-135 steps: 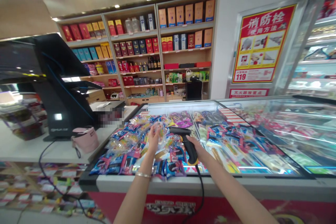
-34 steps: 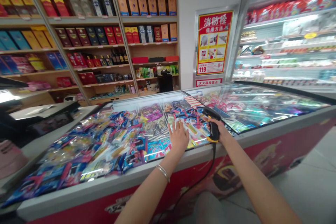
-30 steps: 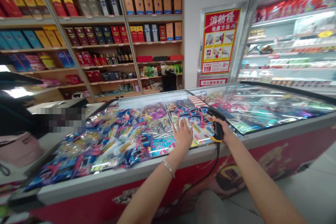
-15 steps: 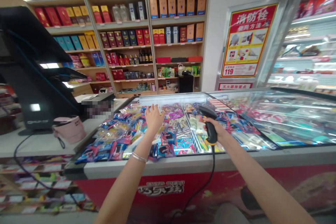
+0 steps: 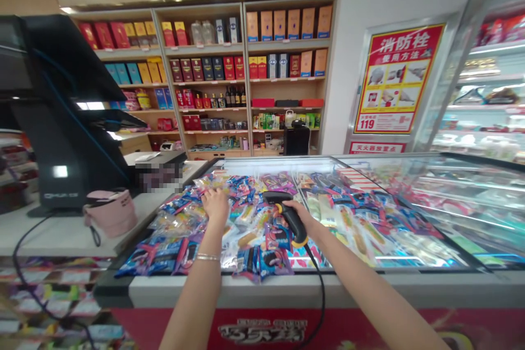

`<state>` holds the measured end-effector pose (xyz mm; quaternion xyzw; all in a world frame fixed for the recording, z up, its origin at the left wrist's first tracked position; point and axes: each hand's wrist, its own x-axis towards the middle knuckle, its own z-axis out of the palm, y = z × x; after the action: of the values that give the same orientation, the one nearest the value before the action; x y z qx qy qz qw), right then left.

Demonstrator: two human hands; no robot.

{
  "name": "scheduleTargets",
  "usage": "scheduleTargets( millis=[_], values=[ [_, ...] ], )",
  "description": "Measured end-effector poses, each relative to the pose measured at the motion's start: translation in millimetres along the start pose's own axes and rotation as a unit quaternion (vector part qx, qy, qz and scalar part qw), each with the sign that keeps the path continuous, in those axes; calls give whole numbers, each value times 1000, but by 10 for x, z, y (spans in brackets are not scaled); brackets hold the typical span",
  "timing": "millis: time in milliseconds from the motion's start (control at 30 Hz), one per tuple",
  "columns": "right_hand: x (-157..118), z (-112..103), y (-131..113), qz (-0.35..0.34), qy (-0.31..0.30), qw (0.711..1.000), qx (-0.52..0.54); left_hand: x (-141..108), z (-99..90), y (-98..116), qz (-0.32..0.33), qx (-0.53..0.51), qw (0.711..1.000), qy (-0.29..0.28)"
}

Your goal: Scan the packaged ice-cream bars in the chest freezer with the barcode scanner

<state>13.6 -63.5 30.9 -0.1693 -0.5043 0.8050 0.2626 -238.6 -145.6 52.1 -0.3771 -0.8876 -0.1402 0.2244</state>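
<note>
- Handheld scanner [image 5: 297, 225] sits in the right hand [image 5: 307, 220], its grip closed around the handle; the handle's long axis slants down to the right, the head pointing left.
- Wrapped packets [image 5: 165, 254] lie heaped over the left part of a chest freezer [image 5: 164, 291], with the left hand [image 5: 215, 205] nearer their left side; whether its curled grip holds any cannot be told.
- Counted: one scanner, one pink pouch [image 5: 110, 216] on the tabletop [image 5: 24, 236]; packets overlap beyond counting.
</note>
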Motion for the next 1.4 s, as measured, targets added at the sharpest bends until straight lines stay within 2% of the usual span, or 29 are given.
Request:
scheduleTargets(
  millis=[133, 200, 233, 267, 300, 367, 433, 467, 533, 600, 700, 867, 1067, 1400],
  values=[
    [-45, -26, 20, -9, -21, 999, 29, -9, -19, -16, 5, -75, 996, -44],
    [-67, -20, 7, -8, -23, 999, 23, -3, -9, -2, -9, -178, 983, -54],
    [-73, -15, 1, -10, -23, 1000, 16, 1, 0, 15, -17, -248, 967, -56],
    [-77, -11, -3, -13, -22, 1000, 6, 4, 10, 39, -24, -334, 940, -60],
    [-79, -9, -6, -16, -19, 1000, -3, 5, 17, 69, -29, -431, 899, -71],
    [-86, -11, -9, -20, -11, 1000, -21, -5, 19, 135, -41, -613, 780, -116],
    [-101, -13, -16, -19, -5, 999, -36, -31, 3, 194, -56, -725, 667, -161],
    [-112, -12, -22, -22, -2, 999, -44, -48, -9, 217, -59, -752, 632, -176],
    [-135, -1, -39, -36, 1, 998, -59, -79, -33, 249, -65, -774, 601, -189],
    [-154, 24, -60, -58, -2, 996, -70, -99, -47, 266, -73, -779, 592, -193],
    [-167, 66, -80, -82, -16, 994, -76, -109, -50, 278, -87, -777, 593, -190],
    [-173, 101, -79, -91, -38, 990, -101, -131, -74, 286, -88, -768, 603, -196],
    [-200, 116, -80, -92, -50, 988, -112, -168, -106, 296, -99, -733, 640, -209],
    [-199, 125, -88, -95, -52, 989, -104, -152, -58, 306, -109, -727, 644, -213]
  ],
)
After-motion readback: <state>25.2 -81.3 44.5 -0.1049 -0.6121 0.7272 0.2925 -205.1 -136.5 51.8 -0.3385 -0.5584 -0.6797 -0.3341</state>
